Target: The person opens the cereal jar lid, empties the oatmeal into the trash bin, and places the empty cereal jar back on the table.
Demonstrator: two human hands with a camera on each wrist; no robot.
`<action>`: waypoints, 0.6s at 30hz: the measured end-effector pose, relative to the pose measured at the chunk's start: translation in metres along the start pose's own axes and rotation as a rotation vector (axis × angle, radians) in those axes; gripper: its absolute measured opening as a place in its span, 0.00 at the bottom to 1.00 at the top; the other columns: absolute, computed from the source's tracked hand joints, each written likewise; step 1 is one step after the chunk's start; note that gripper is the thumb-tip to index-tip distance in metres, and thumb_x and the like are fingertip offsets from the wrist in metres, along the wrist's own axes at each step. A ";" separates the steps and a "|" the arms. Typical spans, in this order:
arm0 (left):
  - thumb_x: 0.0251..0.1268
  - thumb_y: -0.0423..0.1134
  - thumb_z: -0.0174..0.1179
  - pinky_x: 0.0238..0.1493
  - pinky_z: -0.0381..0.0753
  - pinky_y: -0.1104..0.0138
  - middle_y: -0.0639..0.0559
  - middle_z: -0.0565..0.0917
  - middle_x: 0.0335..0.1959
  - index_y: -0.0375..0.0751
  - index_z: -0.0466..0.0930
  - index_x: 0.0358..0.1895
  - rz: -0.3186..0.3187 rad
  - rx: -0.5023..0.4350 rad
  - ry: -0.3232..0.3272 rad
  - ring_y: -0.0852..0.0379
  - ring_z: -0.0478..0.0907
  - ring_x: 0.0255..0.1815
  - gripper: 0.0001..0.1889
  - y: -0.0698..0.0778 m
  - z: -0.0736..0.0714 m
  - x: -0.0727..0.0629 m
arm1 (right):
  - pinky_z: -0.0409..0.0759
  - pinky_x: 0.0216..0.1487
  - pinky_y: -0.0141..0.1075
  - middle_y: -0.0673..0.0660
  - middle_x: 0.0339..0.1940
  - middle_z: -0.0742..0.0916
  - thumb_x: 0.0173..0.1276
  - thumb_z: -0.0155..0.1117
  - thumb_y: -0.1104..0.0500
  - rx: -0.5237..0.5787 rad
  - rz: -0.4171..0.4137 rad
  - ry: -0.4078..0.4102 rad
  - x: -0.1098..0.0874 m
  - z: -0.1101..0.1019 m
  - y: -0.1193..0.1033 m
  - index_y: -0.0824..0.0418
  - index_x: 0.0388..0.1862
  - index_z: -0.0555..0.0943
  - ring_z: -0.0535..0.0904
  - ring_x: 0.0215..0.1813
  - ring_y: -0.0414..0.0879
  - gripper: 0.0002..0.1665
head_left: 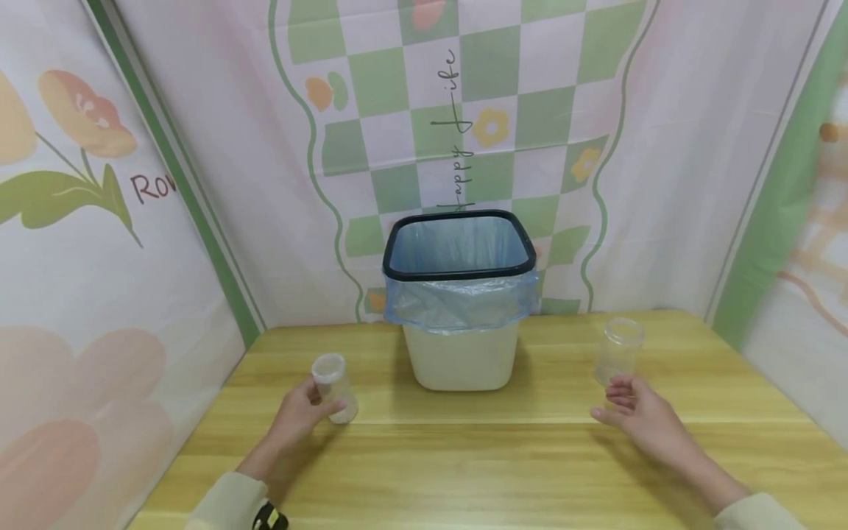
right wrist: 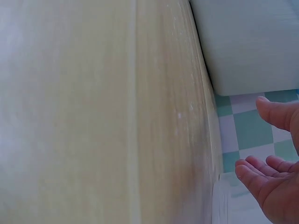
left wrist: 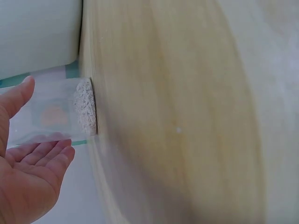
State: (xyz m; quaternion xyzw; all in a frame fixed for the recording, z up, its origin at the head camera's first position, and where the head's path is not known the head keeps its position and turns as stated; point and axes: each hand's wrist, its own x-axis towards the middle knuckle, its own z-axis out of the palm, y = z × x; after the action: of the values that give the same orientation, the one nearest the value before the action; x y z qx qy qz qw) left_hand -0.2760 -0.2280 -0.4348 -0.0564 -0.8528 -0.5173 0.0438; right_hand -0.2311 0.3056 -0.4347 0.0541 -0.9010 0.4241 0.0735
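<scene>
On the left of the wooden table stands a clear plastic cup [head_left: 338,394], with a whitish, crumbly layer [left wrist: 85,106] at its bottom. My left hand [head_left: 301,412] is around this cup, thumb on the near side and fingers on the far side. A second clear cup [head_left: 617,353] stands at the right; part of its ridged lower end [right wrist: 221,200] shows in the right wrist view. Just short of it is my right hand [head_left: 645,423], thumb and fingers spread apart with nothing between them.
Between the two cups, toward the back, stands a cream bin [head_left: 461,361] with a black rim [head_left: 460,277] and a blue liner bag [head_left: 464,302] folded over its edge. Patterned curtains [head_left: 457,110] close off the table [head_left: 424,471] at the back and both sides.
</scene>
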 end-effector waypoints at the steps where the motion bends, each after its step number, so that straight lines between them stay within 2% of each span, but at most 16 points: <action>1: 0.57 0.39 0.71 0.62 0.69 0.46 0.34 0.78 0.58 0.32 0.72 0.62 0.001 -0.006 0.000 0.38 0.73 0.60 0.30 0.000 0.000 0.000 | 0.78 0.52 0.52 0.77 0.55 0.75 0.62 0.72 0.52 0.003 -0.003 0.000 0.000 0.001 0.000 0.80 0.64 0.60 0.74 0.56 0.71 0.46; 10: 0.57 0.40 0.71 0.60 0.72 0.48 0.35 0.79 0.56 0.31 0.73 0.60 0.005 -0.019 0.017 0.39 0.75 0.58 0.29 -0.004 0.003 0.000 | 0.79 0.52 0.49 0.76 0.54 0.77 0.61 0.73 0.55 0.033 -0.029 0.002 -0.003 0.009 -0.007 0.80 0.62 0.62 0.75 0.55 0.70 0.43; 18: 0.56 0.41 0.71 0.61 0.70 0.46 0.31 0.76 0.59 0.28 0.71 0.61 -0.002 0.018 0.034 0.36 0.73 0.60 0.32 0.002 0.004 -0.002 | 0.79 0.53 0.47 0.76 0.55 0.76 0.62 0.72 0.56 0.063 -0.040 -0.017 -0.006 0.012 -0.018 0.80 0.63 0.62 0.75 0.56 0.70 0.43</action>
State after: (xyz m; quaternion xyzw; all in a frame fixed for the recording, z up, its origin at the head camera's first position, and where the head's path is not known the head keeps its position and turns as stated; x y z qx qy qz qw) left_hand -0.2735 -0.2234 -0.4352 -0.0465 -0.8566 -0.5106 0.0585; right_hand -0.2232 0.2847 -0.4299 0.0779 -0.8865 0.4502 0.0726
